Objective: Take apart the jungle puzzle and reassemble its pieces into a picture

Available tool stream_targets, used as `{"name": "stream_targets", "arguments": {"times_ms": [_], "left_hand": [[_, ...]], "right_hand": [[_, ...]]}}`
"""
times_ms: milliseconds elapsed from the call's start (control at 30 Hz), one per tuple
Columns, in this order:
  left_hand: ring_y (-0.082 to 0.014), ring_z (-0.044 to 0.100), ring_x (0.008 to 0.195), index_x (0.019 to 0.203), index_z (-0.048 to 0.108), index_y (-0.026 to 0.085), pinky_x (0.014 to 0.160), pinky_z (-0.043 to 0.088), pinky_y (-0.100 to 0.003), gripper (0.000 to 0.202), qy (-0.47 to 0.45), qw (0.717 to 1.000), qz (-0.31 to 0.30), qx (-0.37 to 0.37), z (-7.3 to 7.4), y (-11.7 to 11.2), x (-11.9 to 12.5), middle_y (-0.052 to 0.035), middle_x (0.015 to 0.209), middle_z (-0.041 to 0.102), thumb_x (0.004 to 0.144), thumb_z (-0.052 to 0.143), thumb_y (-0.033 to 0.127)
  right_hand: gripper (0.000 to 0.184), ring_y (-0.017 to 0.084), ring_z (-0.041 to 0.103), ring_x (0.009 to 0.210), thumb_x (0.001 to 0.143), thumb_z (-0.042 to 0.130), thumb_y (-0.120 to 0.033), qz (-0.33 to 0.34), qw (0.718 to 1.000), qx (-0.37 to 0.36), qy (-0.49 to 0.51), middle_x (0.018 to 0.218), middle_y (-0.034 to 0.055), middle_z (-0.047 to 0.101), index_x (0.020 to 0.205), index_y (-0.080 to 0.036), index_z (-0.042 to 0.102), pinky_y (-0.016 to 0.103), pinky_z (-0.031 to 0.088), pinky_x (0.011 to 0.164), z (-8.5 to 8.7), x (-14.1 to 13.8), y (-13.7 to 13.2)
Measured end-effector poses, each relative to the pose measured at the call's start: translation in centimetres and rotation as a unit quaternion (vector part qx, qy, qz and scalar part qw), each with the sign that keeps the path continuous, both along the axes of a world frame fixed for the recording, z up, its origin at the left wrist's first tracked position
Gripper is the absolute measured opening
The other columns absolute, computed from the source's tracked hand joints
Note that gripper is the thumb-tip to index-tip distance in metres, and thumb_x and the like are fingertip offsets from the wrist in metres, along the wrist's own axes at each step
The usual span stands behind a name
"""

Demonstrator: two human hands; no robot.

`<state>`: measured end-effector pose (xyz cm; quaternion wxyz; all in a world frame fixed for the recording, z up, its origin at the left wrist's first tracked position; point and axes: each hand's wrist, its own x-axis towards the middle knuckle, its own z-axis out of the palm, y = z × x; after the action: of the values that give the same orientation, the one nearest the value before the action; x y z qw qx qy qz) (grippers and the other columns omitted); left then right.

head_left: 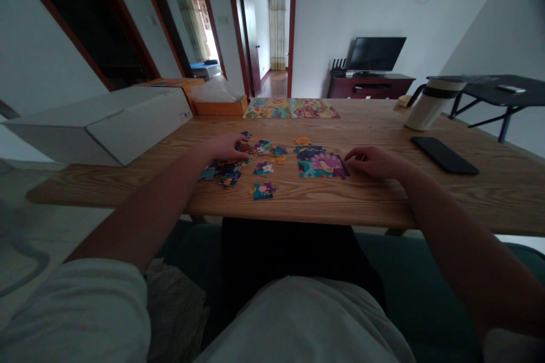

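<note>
On the wooden table (pixel 323 201), one puzzle section (pixel 321 163) lies joined beside the right hand (pixel 370 161), while several loose pieces (pixel 264 191) lie unjoined around the left hand (pixel 223 148), neither hand's grip being clear.

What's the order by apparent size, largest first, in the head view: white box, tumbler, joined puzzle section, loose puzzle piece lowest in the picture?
1. White box
2. Joined puzzle section and tumbler: too alike to rank
3. Lowest loose puzzle piece
</note>
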<state>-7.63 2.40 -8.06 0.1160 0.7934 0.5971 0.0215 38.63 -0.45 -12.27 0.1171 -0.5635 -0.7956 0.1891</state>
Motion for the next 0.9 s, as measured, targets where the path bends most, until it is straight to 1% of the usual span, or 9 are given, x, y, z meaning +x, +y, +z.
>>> {"name": "stream_targets", "arguments": {"times_ms": [67, 133, 300, 467, 567, 700, 800, 900], "left_hand": [[-0.0310, 0.065, 0.116, 0.139, 0.058, 0.021, 0.098, 0.047, -0.038, 0.076, 0.005, 1.000, -0.010, 0.000, 0.2, 0.5, 0.2, -0.0122, 0.127, 0.070, 0.072, 0.071, 0.055], [-0.0291, 0.066, 0.112, 0.138, 0.059, 0.020, 0.096, 0.048, -0.036, 0.073, 0.013, 1.000, -0.013, 0.007, 0.2, 0.8, 0.4, -0.0117, 0.123, 0.072, 0.074, 0.068, 0.054], [-0.0275, 0.068, 0.102, 0.136, 0.060, 0.021, 0.089, 0.050, -0.035, 0.072, 0.008, 1.000, -0.002, 0.026, -0.2, 1.1, 0.5, -0.0107, 0.118, 0.072, 0.072, 0.069, 0.052], [-0.0284, 0.068, 0.102, 0.135, 0.060, 0.021, 0.087, 0.051, -0.036, 0.073, -0.023, 0.999, 0.015, 0.044, -0.1, 1.1, 0.2, -0.0104, 0.118, 0.073, 0.070, 0.072, 0.050], [-0.0275, 0.067, 0.103, 0.133, 0.060, 0.020, 0.087, 0.052, -0.036, 0.066, -0.057, 0.995, 0.016, 0.085, -0.1, 0.9, -0.1, -0.0113, 0.122, 0.071, 0.073, 0.070, 0.044], [-0.0251, 0.066, 0.101, 0.131, 0.059, 0.021, 0.088, 0.052, -0.036, 0.058, -0.107, 0.981, 0.046, 0.157, -0.4, 0.7, -0.6, -0.0103, 0.127, 0.069, 0.076, 0.068, 0.039], [-0.0263, 0.065, 0.105, 0.128, 0.060, 0.019, 0.089, 0.052, -0.036, 0.056, -0.114, 0.981, 0.051, 0.146, -0.6, 0.8, -0.9, -0.0105, 0.126, 0.069, 0.077, 0.068, 0.042], [-0.0276, 0.065, 0.108, 0.127, 0.061, 0.019, 0.092, 0.051, -0.037, 0.057, -0.091, 0.987, 0.038, 0.125, -0.7, 0.9, -0.9, -0.0104, 0.125, 0.070, 0.078, 0.068, 0.047]], "right_hand": [[0.029, 0.023, 0.069, 0.082, 0.090, 0.062, -0.043, -0.001, 1.000, 0.000, 0.001, 0.093, 0.0081, 0.074, 0.107, -0.024, 0.074, 0.035, 0.053, 0.075, 0.0, 0.0, 0.0], [0.028, 0.023, 0.068, 0.082, 0.091, 0.061, -0.043, 0.000, 1.000, 0.002, 0.002, 0.093, 0.0081, 0.074, 0.107, -0.024, 0.074, 0.036, 0.053, 0.075, 0.0, 0.0, 0.0], [0.030, 0.024, 0.068, 0.083, 0.091, 0.059, -0.043, 0.005, 1.000, 0.008, 0.000, 0.093, 0.0084, 0.074, 0.108, -0.023, 0.074, 0.036, 0.053, 0.076, -0.1, 0.0, -0.1], [0.029, 0.023, 0.068, 0.080, 0.091, 0.060, -0.044, 0.009, 1.000, 0.008, 0.006, 0.090, 0.0074, 0.075, 0.107, -0.024, 0.074, 0.036, 0.053, 0.073, -0.1, 0.0, 0.0], [0.029, 0.023, 0.068, 0.081, 0.090, 0.061, -0.044, 0.007, 1.000, 0.003, 0.009, 0.092, 0.0076, 0.074, 0.107, -0.024, 0.074, 0.035, 0.052, 0.074, -0.1, 0.0, 0.0], [0.030, 0.024, 0.068, 0.082, 0.090, 0.061, -0.043, 0.001, 1.000, 0.003, 0.005, 0.092, 0.0076, 0.074, 0.107, -0.023, 0.075, 0.036, 0.052, 0.075, 0.0, -0.1, -0.1], [0.030, 0.024, 0.068, 0.083, 0.089, 0.061, -0.044, 0.004, 1.000, 0.002, 0.004, 0.092, 0.0075, 0.074, 0.107, -0.023, 0.074, 0.035, 0.052, 0.075, 0.1, -0.1, -0.1], [0.031, 0.024, 0.068, 0.082, 0.090, 0.060, -0.044, -0.001, 1.000, 0.001, 0.001, 0.091, 0.0082, 0.074, 0.108, -0.023, 0.074, 0.036, 0.052, 0.075, 0.0, -0.1, -0.1]]}}
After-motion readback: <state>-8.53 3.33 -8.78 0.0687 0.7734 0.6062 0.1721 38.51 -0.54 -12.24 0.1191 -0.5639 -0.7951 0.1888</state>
